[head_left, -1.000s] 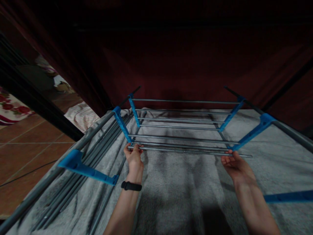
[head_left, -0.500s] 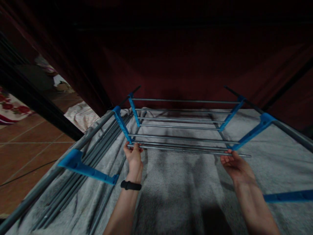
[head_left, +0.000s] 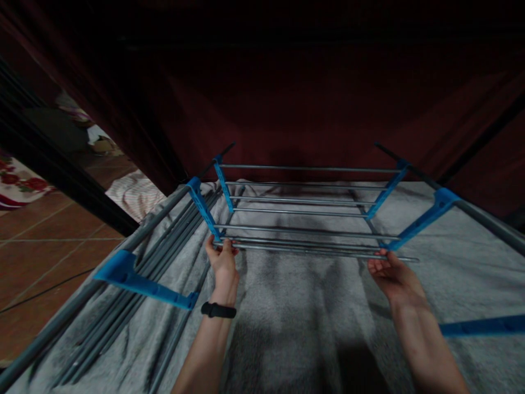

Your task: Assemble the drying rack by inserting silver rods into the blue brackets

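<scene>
The thin rod (head_left: 311, 250) at centre of the frame is bare metal: grey, smooth, w/ a weak shine along its length. The other rails (head_left: 303, 210) behind it look the same metal, semi-glossy. The brackets (head_left: 416, 221) are blue plastic, smooth, approx. satin, not mirror-like. The side tube (head_left: 164, 213) at left is grey and smooth, prob. painted metal, rather matt. The towel (head_left: 295, 306) in the lower half is grey cloth w/ a rough, fluffy terry pile, fully matt. The curtain (head_left: 307, 109) in the upper half is dark red cloth, matt, w/ soft folds. The floor (head_left: 45, 246) at left edge is red-brown tile, smooth, slight sheen. The wristband (head_left: 219, 310) is black & matt; rubber or plastic, cannot tell.
</scene>
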### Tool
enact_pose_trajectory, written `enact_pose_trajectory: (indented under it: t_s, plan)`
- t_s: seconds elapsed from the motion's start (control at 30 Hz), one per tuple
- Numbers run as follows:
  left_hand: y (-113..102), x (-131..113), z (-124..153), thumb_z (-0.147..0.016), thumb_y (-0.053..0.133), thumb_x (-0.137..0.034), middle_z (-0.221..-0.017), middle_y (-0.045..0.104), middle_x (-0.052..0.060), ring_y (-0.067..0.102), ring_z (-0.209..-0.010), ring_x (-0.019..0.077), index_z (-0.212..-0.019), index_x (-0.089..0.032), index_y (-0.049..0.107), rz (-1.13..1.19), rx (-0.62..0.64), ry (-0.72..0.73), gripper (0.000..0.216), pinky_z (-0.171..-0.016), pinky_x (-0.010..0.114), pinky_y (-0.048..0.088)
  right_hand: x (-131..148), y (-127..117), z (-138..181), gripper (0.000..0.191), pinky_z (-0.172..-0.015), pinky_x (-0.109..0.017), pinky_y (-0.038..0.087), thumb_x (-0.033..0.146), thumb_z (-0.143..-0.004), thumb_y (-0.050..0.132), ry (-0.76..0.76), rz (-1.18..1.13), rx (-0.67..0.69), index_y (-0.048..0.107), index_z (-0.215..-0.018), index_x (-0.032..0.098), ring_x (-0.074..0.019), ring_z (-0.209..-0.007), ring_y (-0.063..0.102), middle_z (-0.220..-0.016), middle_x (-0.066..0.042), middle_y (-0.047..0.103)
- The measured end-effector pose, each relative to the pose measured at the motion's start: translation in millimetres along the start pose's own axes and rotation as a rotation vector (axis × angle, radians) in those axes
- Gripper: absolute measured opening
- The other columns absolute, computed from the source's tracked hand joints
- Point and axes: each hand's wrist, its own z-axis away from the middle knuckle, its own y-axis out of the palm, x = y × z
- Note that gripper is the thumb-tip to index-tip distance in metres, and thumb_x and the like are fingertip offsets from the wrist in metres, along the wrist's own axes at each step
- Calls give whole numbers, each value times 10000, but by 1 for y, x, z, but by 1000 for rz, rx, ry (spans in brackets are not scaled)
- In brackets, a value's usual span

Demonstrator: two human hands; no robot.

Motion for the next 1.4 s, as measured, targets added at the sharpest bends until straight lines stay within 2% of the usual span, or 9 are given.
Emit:
enact_pose_trajectory:
  t_s: [0.13, 0.3, 0.57, 0.77, 0.9, 1.07, 1.3, 1.4]
  plan:
    - [1, 0, 1, -843, 631, -129, -803, 566, -52, 549, -591, 76, -1266, -281, 491, -7, 18, -11, 471, -553, 191, 460, 0, -1, -1, 234, -553, -207, 555, 81, -985, 435, -11, 5, 10, 573, -822, 177, -71, -585, 619, -708, 54, 596]
    - [0, 5, -4, -843, 633, -136, -789, 544, -56, 555, -599, 83, -1291, -271, 451, -19, -21, -28, 502, -568, 202, 459, -1, 0, 0, 228, -549, -198, 551, 90, -986, 436, -25, 40, 18, 573, -827, 180, -67, -580, 604, -718, 51, 588]
    - [1, 6, -5, -835, 632, -119, -770, 549, -63, 529, -555, 69, -1220, -256, 464, -16, -30, -34, 442, -531, 190, 453, -1, 4, 4, 244, -557, -206, 554, 79, -973, 427, -43, 60, 5, 581, -826, 198, -74, -594, 598, -720, 48, 592]
    - [1, 3, -1, -850, 605, -112, -791, 567, -51, 575, -600, 89, -1343, -299, 414, -6, 4, -29, 561, -546, 193, 454, -2, 0, -1, 227, -560, -207, 559, 78, -960, 448, -32, 57, 11, 591, -825, 190, -76, -592, 607, -717, 48, 596]
    - [1, 0, 2, -841, 609, -111, -813, 576, -37, 569, -606, 95, -1325, -284, 453, -12, 24, -8, 537, -548, 204, 454, -3, -3, -5, 231, -558, -206, 558, 77, -954, 443, -57, 70, 49, 598, -836, 201, -81, -601, 608, -724, 42, 601]
    - [2, -3, 6, -842, 580, -102, -817, 607, -24, 586, -610, 97, -1348, -275, 453, -11, 46, -2, 550, -554, 205, 446, -3, 0, -1, 245, -550, -201, 555, 74, -963, 434, -44, 69, 14, 595, -824, 196, -75, -598, 607, -723, 46, 597]
    - [6, 7, 14, -770, 668, -176, -754, 637, -15, 617, -624, 109, -1123, -210, 615, -64, 164, -41, 358, -540, 194, 447, -13, 4, -2, 218, -579, -243, 586, 73, -964, 444, 33, 65, 46, 580, -839, 190, -89, -633, 628, -773, 34, 619]
    - [6, 9, 17, -750, 697, -219, -750, 640, -7, 596, -606, 102, -1051, -192, 646, -89, 207, -56, 306, -541, 200, 459, -18, 3, -5, 194, -577, -247, 585, 69, -944, 470, 11, 100, 95, 567, -838, 199, -96, -613, 615, -764, 30, 615]
